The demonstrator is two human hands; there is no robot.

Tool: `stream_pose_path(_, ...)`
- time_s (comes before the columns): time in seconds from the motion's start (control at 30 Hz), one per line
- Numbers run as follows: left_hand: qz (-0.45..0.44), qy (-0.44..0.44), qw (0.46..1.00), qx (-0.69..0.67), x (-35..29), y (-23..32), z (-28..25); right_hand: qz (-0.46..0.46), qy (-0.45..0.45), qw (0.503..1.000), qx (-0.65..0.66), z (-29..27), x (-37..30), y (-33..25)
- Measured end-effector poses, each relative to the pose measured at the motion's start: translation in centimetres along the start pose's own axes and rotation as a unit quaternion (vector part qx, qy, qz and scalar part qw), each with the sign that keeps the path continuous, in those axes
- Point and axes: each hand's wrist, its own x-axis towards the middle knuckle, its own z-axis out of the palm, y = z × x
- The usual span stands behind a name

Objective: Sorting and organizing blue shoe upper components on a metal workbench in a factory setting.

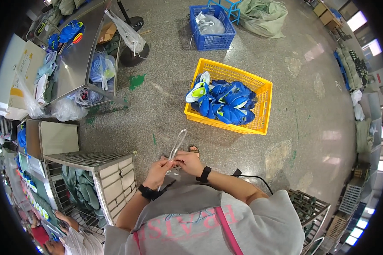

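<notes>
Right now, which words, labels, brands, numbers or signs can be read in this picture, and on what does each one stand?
Grey shirt: large pink lettering, upside down and crossed by a pink strap; I do not copy its wording.
Elsewhere: any print is too small or blurred to read.

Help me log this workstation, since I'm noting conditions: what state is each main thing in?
Left hand: closed, pinching the strip
Right hand: fingers bent, beside the left; whether it grips anything is unclear
Strip: clear, bent into a loop
Yellow crate: upright, open-topped, partly filled
Blue uppers: heaped in the yellow crate
Blue crate: upright, open-topped, holding a clear bag
Clear bag: crumpled
Green sack: slumped
</notes>
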Motion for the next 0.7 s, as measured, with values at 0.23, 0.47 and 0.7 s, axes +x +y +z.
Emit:
stream_pose_path(0.23,-0.012,0.0,0.991,-0.13,3.6,1.9,-1.3,0.018,-0.002,0.998,-0.06,-1.0,2.4,-1.3)
stream_pose_path(0.47,0.033,-0.147,0.975,0.164,5.7,1.6,-8.4,0.051,-0.044,0.997,-0.031,2.3,5.5,-1.7)
stream_pose_path(0.7,0.058,-0.064,0.988,0.126,2.4,6.8,-11.0,0.123,-0.064,0.99,0.018,5.3,9.2,-1.5)
